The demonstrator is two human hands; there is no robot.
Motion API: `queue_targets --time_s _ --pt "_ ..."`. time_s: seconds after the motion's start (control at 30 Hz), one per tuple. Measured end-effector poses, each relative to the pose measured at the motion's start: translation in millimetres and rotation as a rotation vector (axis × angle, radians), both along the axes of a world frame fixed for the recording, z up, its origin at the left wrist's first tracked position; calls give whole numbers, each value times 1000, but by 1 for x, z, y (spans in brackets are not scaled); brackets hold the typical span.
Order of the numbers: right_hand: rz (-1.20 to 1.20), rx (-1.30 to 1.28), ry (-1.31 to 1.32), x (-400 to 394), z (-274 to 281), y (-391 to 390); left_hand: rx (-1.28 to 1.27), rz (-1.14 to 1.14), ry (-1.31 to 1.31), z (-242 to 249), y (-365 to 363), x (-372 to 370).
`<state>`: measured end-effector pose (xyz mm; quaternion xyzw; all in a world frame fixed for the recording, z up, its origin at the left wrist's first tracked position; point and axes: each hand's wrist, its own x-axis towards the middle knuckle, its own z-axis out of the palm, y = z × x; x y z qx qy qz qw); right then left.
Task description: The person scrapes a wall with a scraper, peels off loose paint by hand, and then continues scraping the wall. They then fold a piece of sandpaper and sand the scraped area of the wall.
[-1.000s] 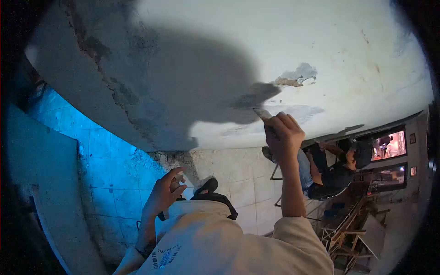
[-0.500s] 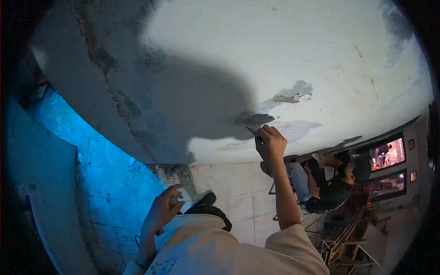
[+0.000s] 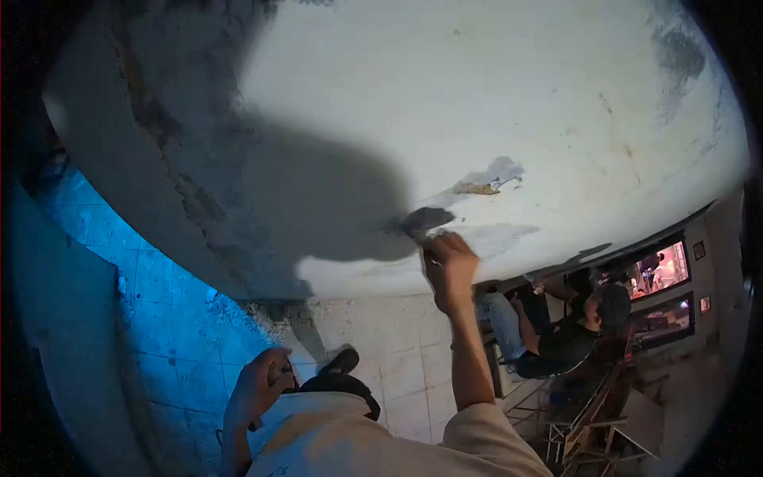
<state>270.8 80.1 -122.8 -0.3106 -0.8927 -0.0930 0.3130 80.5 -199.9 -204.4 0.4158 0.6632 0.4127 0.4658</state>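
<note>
I look up at a white plastered ceiling [image 3: 493, 95]. My right hand [image 3: 449, 266] is raised to it and closed around a small scraper [image 3: 429, 240], whose blade touches the plaster beside a grey, flaked patch [image 3: 485, 181]. My left hand [image 3: 258, 385] is low near my chest, fingers curled around a small object I cannot make out. My beige sleeve [image 3: 477, 441] fills the bottom of the view.
A rough cracked strip [image 3: 171, 171] runs along the ceiling's left side above a blue-lit tiled wall [image 3: 159, 294]. Another person [image 3: 556, 334] in dark clothes sits on a chair at the right, near wooden frames [image 3: 592, 429] and lit windows [image 3: 660, 274].
My right hand with the scraper has slid left and lower in the view along the ceiling. My left hand has dropped lower and curled tighter.
</note>
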Motion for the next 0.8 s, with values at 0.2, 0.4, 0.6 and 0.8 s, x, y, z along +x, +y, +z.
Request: queue_targets --time_s 0.2,0.4,0.6,0.8 --pt "4 -52 83 13 31 -8 18 -40 21 0 -1 -2" --pt "64 -141 -24 -18 -35 6 57 5 -110 -2 2 2" --pt "-80 -75 65 0 3 -14 77 65 -72 -8 -10 -7" --pt "-30 -31 -103 -10 1 -11 39 38 -49 -2 -11 -4"
